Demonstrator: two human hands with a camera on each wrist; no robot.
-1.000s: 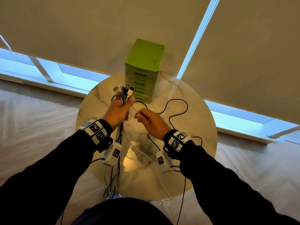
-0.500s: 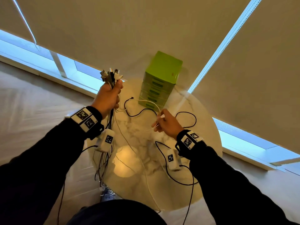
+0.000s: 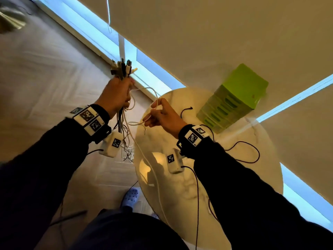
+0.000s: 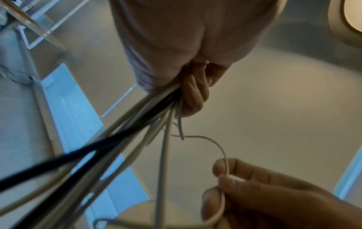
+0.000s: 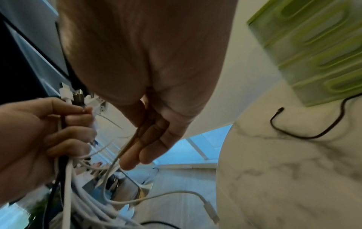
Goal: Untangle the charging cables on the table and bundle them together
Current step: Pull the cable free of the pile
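Your left hand point(image 3: 117, 94) is clenched around the bundle of charging cables point(image 3: 122, 121), held up off the left edge of the round marble table point(image 3: 252, 177), plug ends point(image 3: 123, 69) sticking out the top and the tails hanging toward the floor. Your right hand point(image 3: 163, 116) is pinching one thin white cable point(image 4: 207, 139) between thumb and fingers, just beside the bundle; it loops back into your left fist.

What I'd watch: that white cable looks like it crosses a couple of the others right below your fist, so if you yank it sideways it'll probably cinch a knot instead of sliding free. Loosen the left grip too much and the whole bunch could slip down. Also, one black cable point(image 3: 241, 152) is lying on the tabletop, not in the bundle yet, easy to forget or snag with your sleeve.

Containers: the green drawer unit point(image 3: 234, 98) sits at the far side of the table, drawers closed as far as I can tell, so no idea what's inside.
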